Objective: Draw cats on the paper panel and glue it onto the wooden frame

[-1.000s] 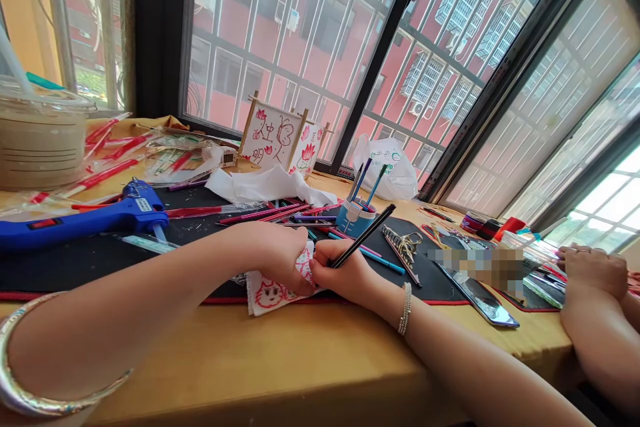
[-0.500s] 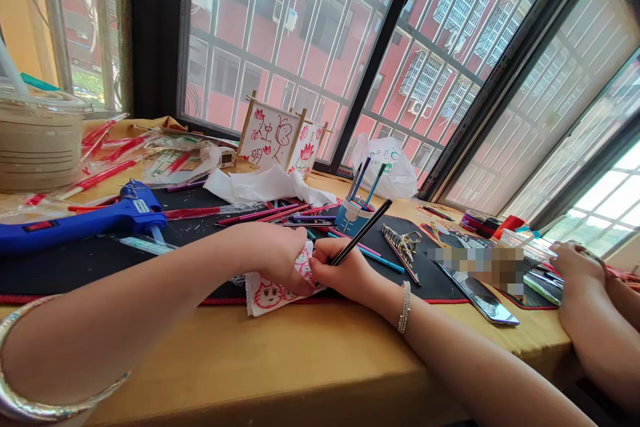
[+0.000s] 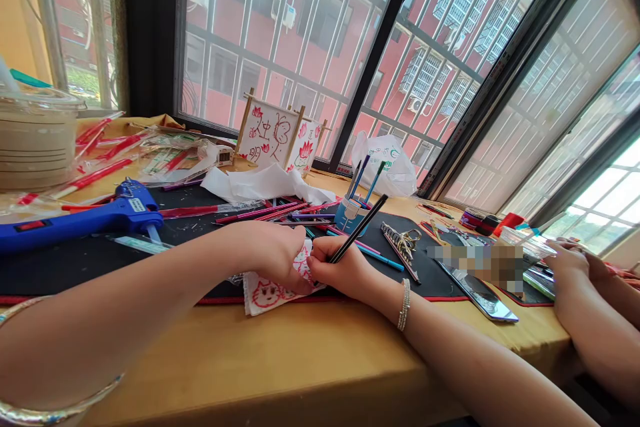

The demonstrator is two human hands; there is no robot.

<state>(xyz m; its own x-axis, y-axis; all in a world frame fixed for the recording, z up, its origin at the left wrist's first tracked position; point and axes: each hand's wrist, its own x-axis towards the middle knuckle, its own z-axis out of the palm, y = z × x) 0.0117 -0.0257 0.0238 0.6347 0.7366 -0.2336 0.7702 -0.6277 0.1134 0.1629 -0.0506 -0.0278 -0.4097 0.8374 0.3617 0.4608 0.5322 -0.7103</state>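
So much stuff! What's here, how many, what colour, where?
Drawn sheet: one, white and red, front centre
Black pen: one, black, centre
Pen holder: one, blue, centre
Other pens: several, mixed colours, in and around holder
Glue gun: one, blue, left
Wrapped sticks: several, red, left
Lidded cup: one, clear, far left
Drawn panels: two, white and red, back
Crumpled material: uncounted, white, back
Plastic bag: one, whitish, back
Metallic item: one, golden, right of holder
Phone: one, dark, right
Small clutter: uncounted, mixed, far right
Matting: uncounted, black, centre
Tabletop: one, yellow, front
Windows: several, dark, behind
Building: one, pink, outside
Another person's arms: two, far right
Bracelets: two, metallic, lower left, lower right
Left hand: one, on sheet
Right hand: one, holding black pen
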